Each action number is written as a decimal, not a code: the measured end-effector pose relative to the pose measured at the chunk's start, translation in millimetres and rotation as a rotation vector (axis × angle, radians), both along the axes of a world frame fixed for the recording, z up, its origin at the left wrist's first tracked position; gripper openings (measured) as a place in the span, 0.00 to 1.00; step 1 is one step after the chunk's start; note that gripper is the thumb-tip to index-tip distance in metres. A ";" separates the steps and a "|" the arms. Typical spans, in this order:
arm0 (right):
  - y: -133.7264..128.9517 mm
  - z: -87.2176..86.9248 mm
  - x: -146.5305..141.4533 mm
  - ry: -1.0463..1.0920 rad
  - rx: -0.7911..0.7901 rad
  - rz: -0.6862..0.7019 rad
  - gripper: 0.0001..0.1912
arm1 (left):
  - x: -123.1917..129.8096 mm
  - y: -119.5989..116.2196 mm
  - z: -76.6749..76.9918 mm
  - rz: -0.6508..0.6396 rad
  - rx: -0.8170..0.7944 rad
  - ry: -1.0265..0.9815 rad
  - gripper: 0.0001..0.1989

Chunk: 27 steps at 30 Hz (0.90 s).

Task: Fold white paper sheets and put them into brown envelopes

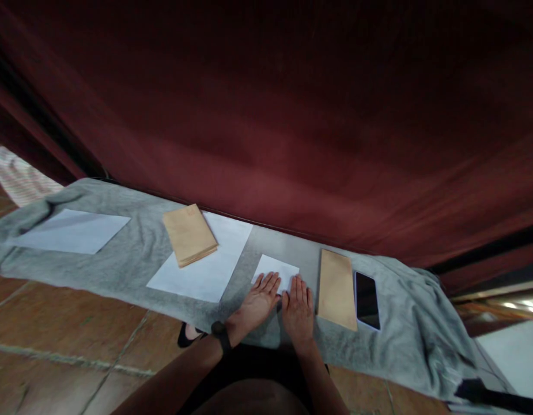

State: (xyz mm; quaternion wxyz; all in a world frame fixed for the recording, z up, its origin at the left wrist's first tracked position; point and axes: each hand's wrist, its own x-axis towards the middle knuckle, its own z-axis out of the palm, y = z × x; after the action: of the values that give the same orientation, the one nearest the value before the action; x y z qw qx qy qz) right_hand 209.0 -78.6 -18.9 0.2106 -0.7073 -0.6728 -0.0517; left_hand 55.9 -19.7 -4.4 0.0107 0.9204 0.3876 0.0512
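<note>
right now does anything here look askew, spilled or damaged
The stack of brown envelopes sits slanted across the large white sheet, edges slightly uneven; the grey cloth is rumpled toward its right end. No spill or damage shows, though the left hand and right hand partly cover the small white paper.

The left hand (258, 301) and right hand (298, 310) lie flat side by side, fingers (298, 290) extended, forearms (186, 364) angled inward

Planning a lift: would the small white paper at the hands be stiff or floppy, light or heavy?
The small white paper looks thin, so it's probably light and may flex. Lying flat, it seems unlikely to roll or tip.
</note>
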 end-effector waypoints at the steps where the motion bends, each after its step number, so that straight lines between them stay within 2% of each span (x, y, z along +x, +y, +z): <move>1: 0.0 0.2 0.6 0.009 0.000 0.002 0.26 | -0.6 1.8 -2.1 -0.020 0.045 0.084 0.26; 3: 0.0 0.3 3.0 0.044 0.005 0.010 0.26 | -2.0 8.2 -5.3 -0.066 0.115 0.204 0.27; 7: 0.0 -3.1 9.7 0.196 0.048 0.008 0.26 | 2.7 17.8 -9.9 -0.114 0.203 0.299 0.30; 11: 0.1 -10.2 13.5 0.420 0.089 -0.036 0.26 | 17.3 15.1 -9.4 -0.069 0.259 0.312 0.31; 13: 0.1 -12.6 14.9 0.546 0.108 -0.059 0.26 | 22.6 13.2 -3.9 -0.034 0.177 0.190 0.30; 16: -1.4 -12.0 17.5 0.645 0.133 -0.090 0.28 | 23.4 15.9 11.7 0.047 -0.024 -0.095 0.23; 19: -4.3 -5.7 17.6 0.719 0.151 -0.141 0.30 | 17.7 23.0 31.7 0.224 -0.200 -0.409 0.14; 22: -3.7 4.5 10.4 0.920 0.129 -0.147 0.33 | 11.5 24.8 46.7 0.432 -0.351 -0.741 0.13; 24: 0.3 11.4 2.0 1.061 0.092 -0.102 0.33 | 9.5 19.6 50.2 0.546 -0.452 -0.947 0.12; 27: 8.9 18.0 -9.3 1.262 0.039 -0.018 0.28 | 9.0 5.1 46.0 0.667 -0.592 -1.186 0.11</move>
State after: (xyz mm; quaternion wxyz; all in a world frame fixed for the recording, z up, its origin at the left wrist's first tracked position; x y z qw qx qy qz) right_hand 199.8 -69.7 -0.9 0.5794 -0.6031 -0.4121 0.3615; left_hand 64.9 -14.6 41.7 0.4495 0.5305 0.5732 0.4335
